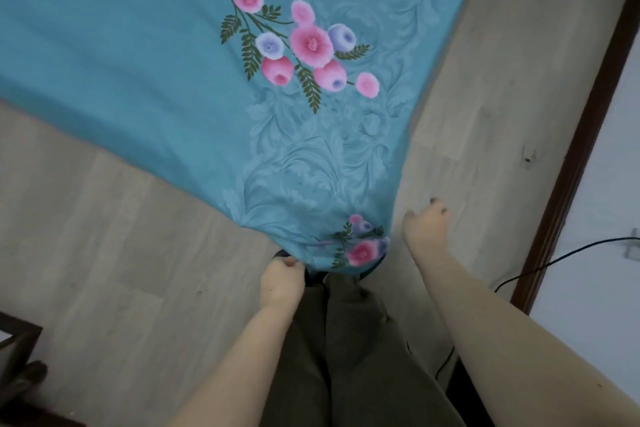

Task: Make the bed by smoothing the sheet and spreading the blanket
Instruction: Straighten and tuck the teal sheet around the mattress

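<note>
Head view, teal floral-printed cotton sheet point(166, 73) spread over bed, corner hanging toward pale wood-plank floor point(104, 236), left hand point(281, 282) grip clamped on corner hem, right hand point(425, 225) beside it, fingers loosely curled, holding nothing.

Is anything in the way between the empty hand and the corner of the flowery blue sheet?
Nothing visible is. The right hand hangs open just beside the sheet, with only bare floor showing in the gap. The left hand already grips the corner's edge.
</note>
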Demonstrator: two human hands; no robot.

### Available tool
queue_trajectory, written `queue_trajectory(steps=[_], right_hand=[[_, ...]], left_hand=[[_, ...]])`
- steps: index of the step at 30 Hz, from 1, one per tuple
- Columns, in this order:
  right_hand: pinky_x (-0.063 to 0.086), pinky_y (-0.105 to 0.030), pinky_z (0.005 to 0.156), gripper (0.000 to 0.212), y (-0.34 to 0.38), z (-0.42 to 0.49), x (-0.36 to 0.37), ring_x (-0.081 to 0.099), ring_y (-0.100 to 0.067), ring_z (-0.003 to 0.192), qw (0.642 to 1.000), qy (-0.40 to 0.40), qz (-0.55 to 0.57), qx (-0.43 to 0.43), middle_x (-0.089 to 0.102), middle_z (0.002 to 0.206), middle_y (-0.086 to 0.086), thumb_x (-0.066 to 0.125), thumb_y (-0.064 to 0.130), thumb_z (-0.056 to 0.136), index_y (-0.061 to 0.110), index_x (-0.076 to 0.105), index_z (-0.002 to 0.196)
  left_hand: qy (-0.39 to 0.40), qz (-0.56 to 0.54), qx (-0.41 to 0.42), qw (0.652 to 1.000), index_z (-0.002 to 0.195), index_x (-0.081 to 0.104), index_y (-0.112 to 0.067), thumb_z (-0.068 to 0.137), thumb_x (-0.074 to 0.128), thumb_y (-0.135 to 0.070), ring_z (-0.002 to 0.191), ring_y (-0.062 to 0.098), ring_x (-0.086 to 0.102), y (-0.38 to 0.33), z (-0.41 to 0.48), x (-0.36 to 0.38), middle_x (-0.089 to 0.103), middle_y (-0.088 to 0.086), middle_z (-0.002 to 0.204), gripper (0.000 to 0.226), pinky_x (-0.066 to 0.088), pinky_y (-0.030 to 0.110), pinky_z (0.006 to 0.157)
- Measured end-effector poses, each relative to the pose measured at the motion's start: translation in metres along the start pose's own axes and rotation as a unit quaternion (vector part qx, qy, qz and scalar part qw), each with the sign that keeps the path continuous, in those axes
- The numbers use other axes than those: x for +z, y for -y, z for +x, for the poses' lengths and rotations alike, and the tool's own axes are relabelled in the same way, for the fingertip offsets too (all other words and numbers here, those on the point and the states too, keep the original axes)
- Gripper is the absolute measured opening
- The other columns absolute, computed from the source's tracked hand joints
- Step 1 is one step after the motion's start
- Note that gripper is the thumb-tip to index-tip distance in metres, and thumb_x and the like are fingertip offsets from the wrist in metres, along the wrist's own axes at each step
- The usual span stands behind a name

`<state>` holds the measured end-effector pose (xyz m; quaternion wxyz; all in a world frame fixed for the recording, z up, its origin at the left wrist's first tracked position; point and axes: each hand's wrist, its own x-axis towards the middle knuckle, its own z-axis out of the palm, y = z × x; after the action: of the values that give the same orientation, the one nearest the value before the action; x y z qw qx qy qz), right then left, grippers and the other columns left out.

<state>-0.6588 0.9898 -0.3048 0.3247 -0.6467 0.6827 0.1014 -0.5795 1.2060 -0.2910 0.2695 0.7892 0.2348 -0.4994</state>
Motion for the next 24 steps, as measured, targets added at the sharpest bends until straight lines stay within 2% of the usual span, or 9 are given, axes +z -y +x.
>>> queue_trajectory(steps=[2, 4, 7, 9, 11, 16, 19, 21, 24], right_hand=[[0.031, -0.04, 0.109, 0.057, 0.035, -0.004, -0.004, 0.037, -0.039, 0.133, 0.982, -0.057, -0.044, -0.174, 0.029, 0.149, -0.024, 0.056, 0.01, 0.091, 0.0, 0.035, 0.142], [0.025, -0.043, 0.115, 0.059, 0.067, -0.008, -0.001, 0.03, -0.039, 0.138, 0.922, -0.081, -0.121, -0.36, 0.024, 0.155, -0.021, 0.057, 0.017, 0.091, 0.007, 0.036, 0.146], [0.022, -0.053, 0.115, 0.064, 0.093, -0.004, 0.009, 0.014, -0.039, 0.146, 0.823, 0.001, -0.275, -0.497, 0.006, 0.162, -0.011, 0.051, 0.034, 0.094, 0.027, 0.023, 0.152], [0.016, -0.057, 0.115, 0.067, 0.091, 0.01, 0.014, -0.005, -0.034, 0.149, 0.805, 0.066, -0.358, -0.468, -0.014, 0.161, -0.005, 0.039, 0.047, 0.097, 0.039, 0.002, 0.152], [0.011, -0.06, 0.115, 0.07, 0.08, 0.025, 0.015, -0.019, -0.026, 0.147, 0.823, 0.1, -0.387, -0.404, -0.028, 0.157, -0.005, 0.031, 0.055, 0.097, 0.042, -0.015, 0.148], [0.004, -0.066, 0.112, 0.075, 0.072, 0.03, 0.02, -0.041, -0.023, 0.136, 0.831, 0.106, -0.385, -0.386, -0.045, 0.148, -0.007, 0.024, 0.056, 0.097, 0.038, -0.035, 0.139], [-0.004, -0.072, 0.106, 0.079, 0.076, 0.032, 0.02, -0.056, -0.021, 0.121, 0.829, 0.135, -0.397, -0.369, -0.057, 0.137, -0.006, 0.024, 0.058, 0.096, 0.04, -0.047, 0.128], [-0.007, -0.075, 0.102, 0.085, 0.08, 0.029, 0.017, -0.056, -0.025, 0.121, 0.811, 0.169, -0.421, -0.37, -0.058, 0.135, -0.009, 0.027, 0.062, 0.094, 0.039, -0.05, 0.125], [0.0, -0.071, 0.106, 0.096, 0.091, 0.032, 0.003, -0.027, -0.031, 0.144, 0.777, 0.226, -0.429, -0.401, -0.036, 0.152, -0.014, 0.045, 0.06, 0.089, 0.038, -0.033, 0.141]], left_hand=[[-0.071, 0.075, 0.083, 0.991, 0.129, 0.049, -0.005, 0.093, 0.052, -0.022, 0.112, 0.033, 0.057, -0.005, -0.001, -0.013, 0.06, 0.016, 0.123, 0.04, 0.046, 0.036, 0.093], [-0.109, 0.075, 0.184, 0.974, 0.146, 0.03, -0.006, 0.095, 0.05, -0.022, 0.131, 0.031, 0.042, -0.014, -0.001, -0.023, 0.039, 0.016, 0.146, 0.056, 0.037, 0.039, 0.108], [-0.153, 0.099, 0.286, 0.941, 0.153, 0.013, -0.011, 0.097, 0.05, -0.027, 0.147, 0.03, 0.013, -0.038, 0.002, -0.037, -0.001, 0.015, 0.161, 0.069, 0.018, 0.037, 0.118], [-0.197, 0.143, 0.319, 0.916, 0.154, 0.013, -0.019, 0.096, 0.052, -0.033, 0.147, 0.036, 0.005, -0.057, 0.012, -0.047, -0.013, 0.019, 0.159, 0.071, 0.015, 0.044, 0.118], [-0.231, 0.179, 0.321, 0.901, 0.153, 0.01, -0.03, 0.095, 0.05, -0.041, 0.146, 0.04, 0.0, -0.078, 0.025, -0.056, -0.018, 0.018, 0.158, 0.072, 0.014, 0.055, 0.115], [-0.167, 0.274, 0.24, 0.916, 0.151, -0.004, -0.04, 0.087, 0.042, -0.065, 0.141, 0.05, -0.016, -0.11, 0.059, -0.051, -0.027, 0.012, 0.157, 0.082, 0.009, 0.064, 0.112], [-0.118, 0.238, 0.255, 0.93, 0.144, -0.016, -0.048, 0.084, 0.055, -0.059, 0.138, 0.055, 0.019, -0.108, 0.052, -0.022, -0.043, 0.014, 0.148, 0.093, 0.028, 0.053, 0.112], [-0.097, 0.247, 0.271, 0.925, 0.142, -0.016, -0.048, 0.08, 0.064, -0.055, 0.128, 0.054, 0.04, -0.102, 0.038, 0.0, -0.049, 0.015, 0.143, 0.101, 0.045, 0.047, 0.101], [-0.062, 0.349, 0.208, 0.912, 0.147, -0.016, -0.036, 0.086, 0.061, -0.049, 0.111, 0.046, 0.059, -0.105, 0.013, 0.035, -0.044, 0.03, 0.141, 0.1, 0.05, 0.037, 0.088]])
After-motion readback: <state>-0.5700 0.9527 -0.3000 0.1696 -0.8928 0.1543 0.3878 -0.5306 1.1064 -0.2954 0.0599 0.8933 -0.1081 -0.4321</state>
